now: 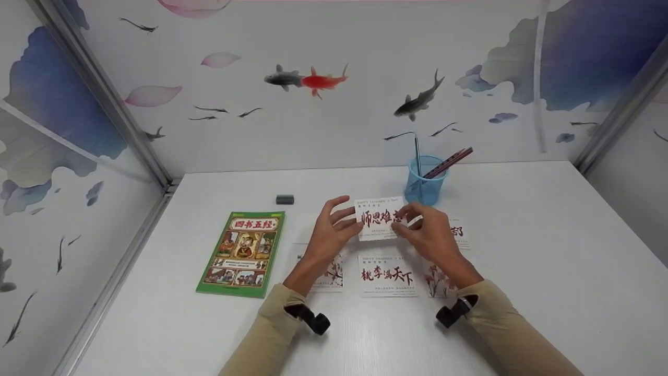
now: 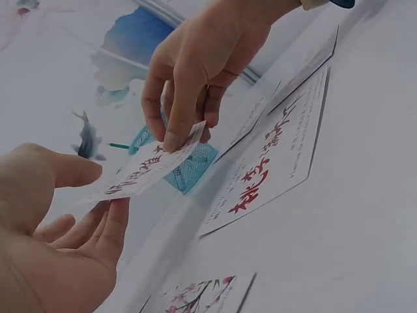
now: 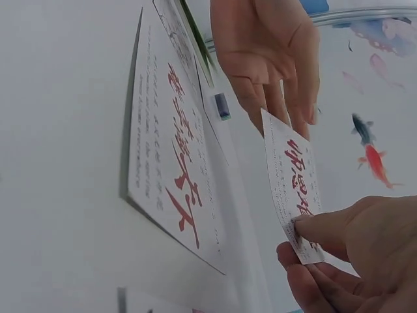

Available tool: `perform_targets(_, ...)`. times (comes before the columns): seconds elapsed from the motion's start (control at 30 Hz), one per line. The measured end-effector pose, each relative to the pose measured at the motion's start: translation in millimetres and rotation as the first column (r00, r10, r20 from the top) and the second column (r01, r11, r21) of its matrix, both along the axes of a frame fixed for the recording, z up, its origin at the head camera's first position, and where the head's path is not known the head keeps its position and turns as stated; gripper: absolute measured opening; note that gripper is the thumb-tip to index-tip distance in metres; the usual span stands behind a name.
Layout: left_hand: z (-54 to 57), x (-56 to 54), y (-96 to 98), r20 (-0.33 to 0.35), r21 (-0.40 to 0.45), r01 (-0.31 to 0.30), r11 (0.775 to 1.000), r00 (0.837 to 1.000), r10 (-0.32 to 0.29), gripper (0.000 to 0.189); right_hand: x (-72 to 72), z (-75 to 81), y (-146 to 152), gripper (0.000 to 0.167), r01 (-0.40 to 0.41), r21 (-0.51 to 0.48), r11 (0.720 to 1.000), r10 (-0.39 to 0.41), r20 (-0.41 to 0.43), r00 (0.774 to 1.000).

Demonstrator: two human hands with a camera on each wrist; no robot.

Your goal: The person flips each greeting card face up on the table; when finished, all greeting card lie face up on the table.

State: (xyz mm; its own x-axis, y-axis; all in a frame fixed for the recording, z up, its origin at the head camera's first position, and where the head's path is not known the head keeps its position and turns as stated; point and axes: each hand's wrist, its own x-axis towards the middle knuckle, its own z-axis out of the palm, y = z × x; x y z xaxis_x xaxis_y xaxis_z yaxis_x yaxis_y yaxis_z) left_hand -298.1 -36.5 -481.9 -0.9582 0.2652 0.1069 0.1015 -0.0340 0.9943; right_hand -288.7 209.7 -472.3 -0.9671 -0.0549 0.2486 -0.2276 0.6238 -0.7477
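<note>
a white card with red calligraphy (image 1: 379,218) is held just above the table (image 1: 548,250), at the centre of the head view. its right end is pinched between thumb and fingers of the right hand (image 1: 429,233); in the left wrist view that pinch sits at the upper middle of the frame, on the card's far edge. the left hand (image 1: 330,228) is held at the card's left end with relaxed, spread fingers; in the left wrist view the fingertips (image 2: 116,218) lie under the card's edge, touching rather than gripping it.

judged from this, the card would be best kept level and supported at both ends, so that it is not bent, and kept clear of the cards below it.

lower in the head view a second red-lettered card (image 1: 387,274) lies flat, with flower-printed cards (image 1: 332,274) partly hidden beneath the forearms on either side.

just behind the held card, toward the upper right of it, a translucent blue cup (image 1: 425,180) stands upright. a thin blue stick and dark red pencils (image 1: 448,162) are held in it, leaning over the rim to the right.

a green book (image 1: 242,253) lies at the left, a small grey eraser (image 1: 285,199) above it.
</note>
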Motion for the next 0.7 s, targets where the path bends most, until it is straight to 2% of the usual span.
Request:
perform_targets(0.07, -1.4, 0.5, -0.6, -0.078, -0.101, -0.004, 0.995, 0.997, -0.004, 0.059, -0.3, -1.1, 1, 0.020, 0.005, 0.014, 1.000, -0.005, 0.009, 1.000)
perform_targets(0.13, -3.0, 1.5, -0.3, -0.162, -0.233, -0.025, 0.972, 0.987, -0.013, 0.048, 0.1, -1.6, 1, 0.020, 0.002, 0.020, 1.000, -0.003, 0.019, 1.000)
perform_targets(0.2, -5.0, 2.8, 0.9, -0.233, -0.369, -0.058, 0.928, 0.972, -0.032, 0.037, 0.4, -2.4, 2, 0.021, -0.003, 0.034, 0.999, 0.002, 0.033, 0.999)
perform_targets(0.27, -6.0, 4.4, 3.0, -0.273, -0.478, -0.080, 0.875, 0.960, -0.061, 0.029, 0.6, -3.1, 2, 0.024, -0.014, 0.054, 0.998, 0.011, 0.055, 0.998)
perform_targets(0.37, -5.6, 7.2, 6.6, -0.274, -0.576, -0.070, 0.815, 0.955, -0.111, 0.027, 0.9, -3.8, 2, 0.029, -0.021, 0.105, 0.994, 0.011, 0.098, 0.995)
perform_targets(0.47, -4.1, 10.2, 9.1, -0.261, -0.633, -0.051, 0.772, 0.954, -0.151, 0.032, 1.0, -4.2, 2, 0.034, -0.026, 0.196, 0.980, 0.002, 0.124, 0.992)
perform_targets(0.6, -2.3, 13.5, 9.8, -0.255, -0.709, -0.039, 0.704, 0.945, -0.205, 0.036, 0.1, -6.7, 2, 0.035, -0.038, 0.343, 0.939, 0.008, 0.087, 0.996)
perform_targets(0.7, -1.5, 14.5, 9.7, -0.248, -0.749, -0.023, 0.662, 0.937, -0.247, 0.036, -0.4, -8.9, 3, 0.032, -0.037, 0.394, 0.918, 0.014, 0.062, 0.998)
